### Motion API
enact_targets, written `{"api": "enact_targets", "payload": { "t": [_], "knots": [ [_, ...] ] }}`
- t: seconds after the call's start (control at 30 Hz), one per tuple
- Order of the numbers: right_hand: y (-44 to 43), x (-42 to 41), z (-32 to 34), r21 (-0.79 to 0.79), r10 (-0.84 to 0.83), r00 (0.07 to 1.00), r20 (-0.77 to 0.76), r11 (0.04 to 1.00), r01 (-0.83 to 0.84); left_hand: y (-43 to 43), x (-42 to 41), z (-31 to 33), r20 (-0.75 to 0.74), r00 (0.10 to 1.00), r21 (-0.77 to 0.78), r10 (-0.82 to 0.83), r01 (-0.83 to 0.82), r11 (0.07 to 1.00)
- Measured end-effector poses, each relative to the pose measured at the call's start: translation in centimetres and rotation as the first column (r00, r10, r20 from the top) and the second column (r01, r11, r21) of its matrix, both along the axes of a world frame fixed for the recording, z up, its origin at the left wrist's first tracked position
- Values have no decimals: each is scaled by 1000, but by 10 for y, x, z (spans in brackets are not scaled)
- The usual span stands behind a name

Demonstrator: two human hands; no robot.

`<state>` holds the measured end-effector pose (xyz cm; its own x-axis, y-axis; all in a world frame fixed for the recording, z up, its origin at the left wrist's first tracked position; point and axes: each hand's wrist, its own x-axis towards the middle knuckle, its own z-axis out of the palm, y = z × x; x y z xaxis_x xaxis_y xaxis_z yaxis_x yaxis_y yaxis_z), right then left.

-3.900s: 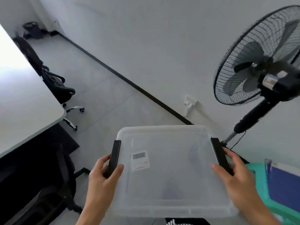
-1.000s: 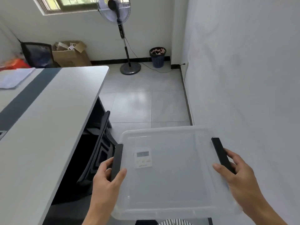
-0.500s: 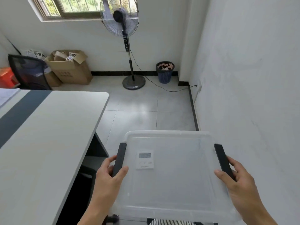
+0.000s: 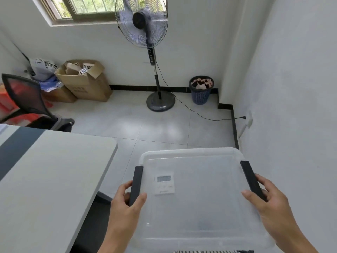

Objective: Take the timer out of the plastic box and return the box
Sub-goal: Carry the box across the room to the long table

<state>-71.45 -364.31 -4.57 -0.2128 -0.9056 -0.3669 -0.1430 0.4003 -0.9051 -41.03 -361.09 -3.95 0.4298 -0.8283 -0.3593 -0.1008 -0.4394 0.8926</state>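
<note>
A person's left hand and right hand grip the black side latches of a lidded plastic box, lower centre; the timer lies inside. A table fills the lower left; a standing fan stands upper centre.

translucent plastic box, matt black latches

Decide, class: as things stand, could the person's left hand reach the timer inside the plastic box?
Probably not yet. The timer shows through the closed lid of the plastic box, so the lid blocks it. The left hand is also busy gripping the left black latch, sharing the carry with the right hand.
</note>
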Motion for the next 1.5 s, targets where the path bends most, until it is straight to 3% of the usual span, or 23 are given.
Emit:
{"api": "enact_targets", "payload": {
  "t": [0.3, 0.43, 0.73, 0.87, 1.03, 1.27, 1.37, 1.5],
  "knots": [
    [-230, 70, 21, -60, 347, 937, -34, 935, -349, -122, 41, 0, -36, 949, -35, 313, -315, 949],
    [-301, 134, 8, -58, 415, 908, -54, 907, -418, -171, 87, -16, -36, 893, -20, 449, -450, 893],
    [-448, 276, 27, -86, 522, 851, -64, 846, -526, -293, 213, -6, -9, 849, -49, 529, -529, 847],
    [-507, 337, 31, -102, 602, 794, -89, 787, -608, -331, 257, 4, 16, 789, -90, 614, -611, 787],
    [-577, 424, 11, -49, 768, 628, -131, 627, -777, -361, 298, -5, 69, 647, -59, 759, -757, 651],
    [-684, 555, -2, -24, 930, 320, -178, 321, -947, -419, 327, -14, 115, 363, -25, 925, -929, 368],
    [-714, 613, 8, -8, 959, 147, -242, 150, -989, -438, 330, -11, 129, 225, -23, 966, -973, 230],
    [-720, 689, 13, -24, 928, -138, -346, -156, -987, -441, 322, -7, 157, 65, 3, 985, -998, 66]
  ]
}}
